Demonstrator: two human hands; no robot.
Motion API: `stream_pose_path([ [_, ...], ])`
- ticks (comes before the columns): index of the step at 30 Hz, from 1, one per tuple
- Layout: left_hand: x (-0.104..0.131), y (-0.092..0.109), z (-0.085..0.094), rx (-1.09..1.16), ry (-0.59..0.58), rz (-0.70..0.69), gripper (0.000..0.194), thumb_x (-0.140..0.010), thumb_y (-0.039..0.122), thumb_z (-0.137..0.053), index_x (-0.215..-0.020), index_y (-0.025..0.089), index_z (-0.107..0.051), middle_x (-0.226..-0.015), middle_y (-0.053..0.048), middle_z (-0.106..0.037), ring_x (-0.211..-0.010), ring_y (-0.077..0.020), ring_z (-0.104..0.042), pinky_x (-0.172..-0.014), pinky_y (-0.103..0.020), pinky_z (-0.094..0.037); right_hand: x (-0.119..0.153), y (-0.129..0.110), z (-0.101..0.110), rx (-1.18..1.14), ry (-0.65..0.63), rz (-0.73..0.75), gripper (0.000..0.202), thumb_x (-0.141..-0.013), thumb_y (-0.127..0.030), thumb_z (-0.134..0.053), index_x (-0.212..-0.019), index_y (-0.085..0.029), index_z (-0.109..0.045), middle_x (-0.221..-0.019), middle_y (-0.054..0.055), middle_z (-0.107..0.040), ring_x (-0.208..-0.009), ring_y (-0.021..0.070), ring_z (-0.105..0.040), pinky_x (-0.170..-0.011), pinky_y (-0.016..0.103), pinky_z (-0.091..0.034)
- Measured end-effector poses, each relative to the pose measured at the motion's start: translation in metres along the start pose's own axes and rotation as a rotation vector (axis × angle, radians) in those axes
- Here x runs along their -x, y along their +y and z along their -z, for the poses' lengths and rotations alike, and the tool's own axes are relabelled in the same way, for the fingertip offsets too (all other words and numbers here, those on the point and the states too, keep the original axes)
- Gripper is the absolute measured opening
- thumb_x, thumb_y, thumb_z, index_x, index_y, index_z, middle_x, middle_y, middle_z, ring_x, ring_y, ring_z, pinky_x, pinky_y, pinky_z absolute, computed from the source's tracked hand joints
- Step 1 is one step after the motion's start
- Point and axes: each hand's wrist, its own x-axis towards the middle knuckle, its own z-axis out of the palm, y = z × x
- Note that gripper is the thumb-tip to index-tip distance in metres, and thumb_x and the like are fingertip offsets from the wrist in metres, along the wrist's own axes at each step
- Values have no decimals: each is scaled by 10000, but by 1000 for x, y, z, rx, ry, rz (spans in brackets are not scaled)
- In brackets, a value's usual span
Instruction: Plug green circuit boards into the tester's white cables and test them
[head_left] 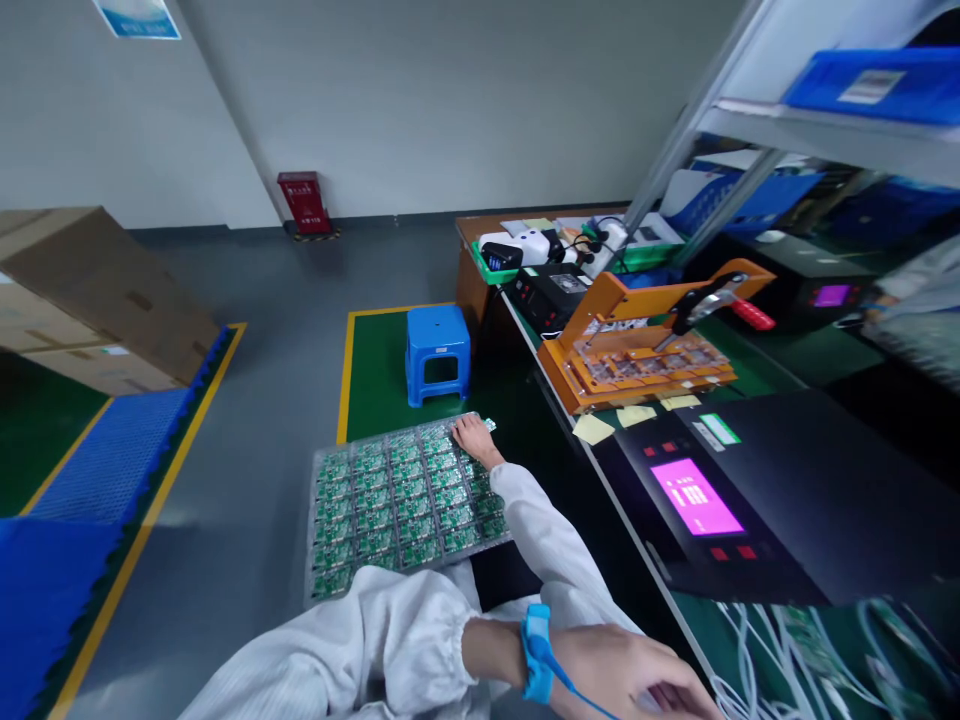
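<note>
My right hand (472,438) is at the far right corner of a clear plastic tray (310,530), its fingers bent down. A small green circuit board (490,425) sticks out past those fingers and seems to be in their grip. Rows of green circuit boards (411,505) fill the tray, which lies low before my lap. My left hand (626,672), with a blue wrist strap (537,652) and cord, crosses to the right by the bench edge. Its fingers curl inward; what they hold, if anything, is hidden.
On the bench to the right are an orange clamp fixture (645,350) with a red handle, a black machine (817,480) with a pink screen, and white cables (757,650). A blue stool (438,350) stands beyond the tray. Cardboard boxes (97,300) are at left.
</note>
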Motion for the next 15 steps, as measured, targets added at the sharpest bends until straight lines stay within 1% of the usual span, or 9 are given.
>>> stream_pose_path([
  [3,9,19,4,-16,17,45,506,-869,587,-636,-1134,169,-742,-1115,-91,-721,-1066,-253,-697,-1026,-393,-541,-2,-3,2,-5,26,-66,316,-1075,-326,-428,-1082,-135,-679,-1113,175,-707,-1086,275,-608,-1023,379,-426],
  [7,18,38,5,65,41,107,532,-910,586,-633,-1213,160,-738,-1085,-106,-757,-1064,-264,-721,-1029,-414,-551,-2,-8,9,-59,83,-195,337,-1084,-333,-407,-1050,-120,-666,-1082,176,-708,-987,247,-644,-931,337,-440],
  [9,18,42,3,93,58,111,533,-924,568,-637,-1241,149,-729,-1088,-122,-766,-1027,-257,-735,-997,-412,-569,-1,-10,17,-118,122,-258,299,-1068,-336,-455,-1017,-128,-663,-1057,162,-714,-940,230,-656,-888,310,-439],
  [11,17,42,3,75,83,102,477,-938,511,-647,-1237,150,-733,-1089,-125,-769,-993,-242,-740,-951,-397,-583,0,-11,28,-200,180,-327,260,-1048,-349,-506,-986,-149,-658,-1033,132,-721,-907,210,-662,-858,284,-437],
  [12,15,42,4,51,100,89,440,-946,478,-650,-1229,153,-736,-1092,-124,-769,-992,-236,-738,-939,-389,-584,1,-12,35,-247,220,-370,260,-1049,-358,-499,-982,-160,-653,-1027,115,-723,-895,198,-663,-846,271,-437],
  [13,13,41,7,20,119,72,405,-951,449,-653,-1218,157,-740,-1093,-121,-768,-993,-233,-735,-929,-380,-583,2,-12,43,-297,266,-420,280,-1062,-368,-461,-989,-169,-645,-1025,102,-722,-888,187,-662,-836,261,-439],
  [15,9,42,19,-66,182,25,353,-953,407,-663,-1194,162,-743,-1097,-114,-762,-1004,-232,-726,-915,-370,-584,8,-11,63,-370,365,-530,384,-1099,-380,-302,-1029,-179,-622,-1030,87,-712,-885,165,-657,-814,242,-448],
])
